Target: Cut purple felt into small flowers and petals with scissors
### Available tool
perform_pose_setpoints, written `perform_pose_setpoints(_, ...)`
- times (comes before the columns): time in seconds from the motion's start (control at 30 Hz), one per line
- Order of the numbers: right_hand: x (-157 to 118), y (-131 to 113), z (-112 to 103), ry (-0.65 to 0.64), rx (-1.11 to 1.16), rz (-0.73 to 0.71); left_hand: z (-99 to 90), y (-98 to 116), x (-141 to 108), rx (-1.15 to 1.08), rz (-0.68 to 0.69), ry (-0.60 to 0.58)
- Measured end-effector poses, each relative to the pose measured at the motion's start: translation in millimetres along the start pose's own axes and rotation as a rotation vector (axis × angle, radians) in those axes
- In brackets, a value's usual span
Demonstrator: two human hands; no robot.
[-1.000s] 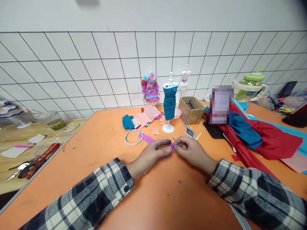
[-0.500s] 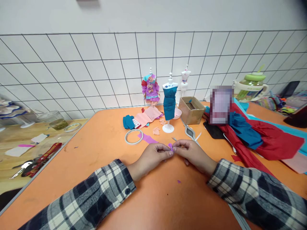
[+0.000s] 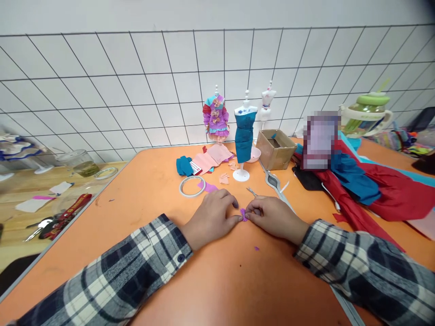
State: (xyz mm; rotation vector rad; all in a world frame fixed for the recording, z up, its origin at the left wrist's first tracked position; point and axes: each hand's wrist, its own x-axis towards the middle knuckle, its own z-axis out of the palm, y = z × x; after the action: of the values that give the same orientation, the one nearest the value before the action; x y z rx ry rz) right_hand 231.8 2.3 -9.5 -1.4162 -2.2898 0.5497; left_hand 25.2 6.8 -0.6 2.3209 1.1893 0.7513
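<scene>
- Orange table (image 3: 204,280): it sits under both arms, likely giving them a place to rest.
- Red cloth (image 3: 401,188): heaped on the right, maybe so the arms have room.
- Dummy (image 3: 244,138): it wears blue and stands up straight past the hands; its round white foot stops it tipping.
- Box (image 3: 278,158): behind the dummy, to the right, with its top open, maybe so bits go in easily.
- Right hand (image 3: 277,215): its fingertips pinch the bow's right side, a small grip for a small thing.
- Left hand (image 3: 212,217): loose, pointing finger apart from the bow, thumb tip at its left side. I cannot tell if the thumb presses.
- Tape (image 3: 192,194): flat, so it can't roll.
- Bow (image 3: 243,214): purple, between both hands.
- Scrap (image 3: 257,248): purple, on the table, near the bow.
</scene>
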Motion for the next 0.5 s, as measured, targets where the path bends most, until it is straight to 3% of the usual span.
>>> perform_pose_setpoints(0.17,-1.5,-2.3,-0.2,0.011,-0.04,0.01,7.1,2.1,1.2,0.209,0.151,-0.008)
perform_pose_setpoints(0.33,-1.2,6.8,0.2,0.014,-0.081,0.018,9.3,4.0,3.0,0.32,0.118,-0.049)
perform_pose_setpoints(0.5,-1.7,10.4,0.4,0.062,-0.064,-0.071,7.5,6.1,4.0,0.374,0.141,-0.051)
